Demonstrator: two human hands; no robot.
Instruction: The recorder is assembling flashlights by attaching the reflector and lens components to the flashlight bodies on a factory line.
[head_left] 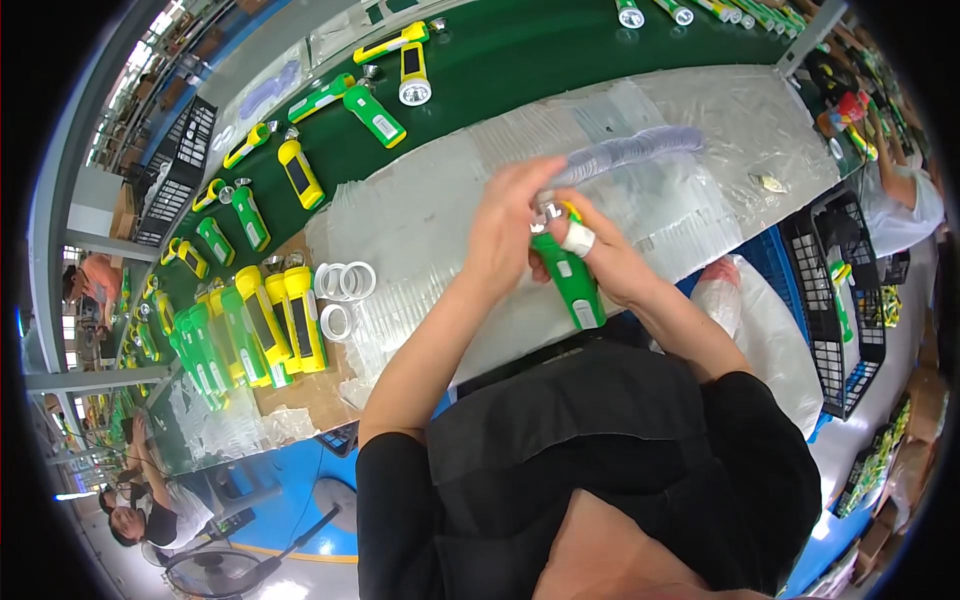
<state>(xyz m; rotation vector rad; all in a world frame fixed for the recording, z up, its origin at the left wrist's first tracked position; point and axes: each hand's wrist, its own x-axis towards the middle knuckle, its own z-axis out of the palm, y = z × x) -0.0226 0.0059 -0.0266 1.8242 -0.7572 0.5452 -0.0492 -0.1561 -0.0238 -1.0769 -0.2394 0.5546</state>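
Your left forearm (435,345) and right forearm (692,325) are bare, slanting toward each other from the near side, elbows bent. Your left hand (505,225) holds its fingers nearly straight, toward the far right; your right hand (612,265), close beside it, is curled in a grip.

The held torch (572,292) hides most of the right hand's (605,258) fingers, and its head is partly covered. The left hand's (503,225) fingertips blur beside it; contact is unclear. Left of the torch, stacked torches (247,340) overlap, partly hiding one another. Above and right of it, upright ones (630,14) run off the upper edge. Far lower left of it, a fan (262,572) is cut off below.
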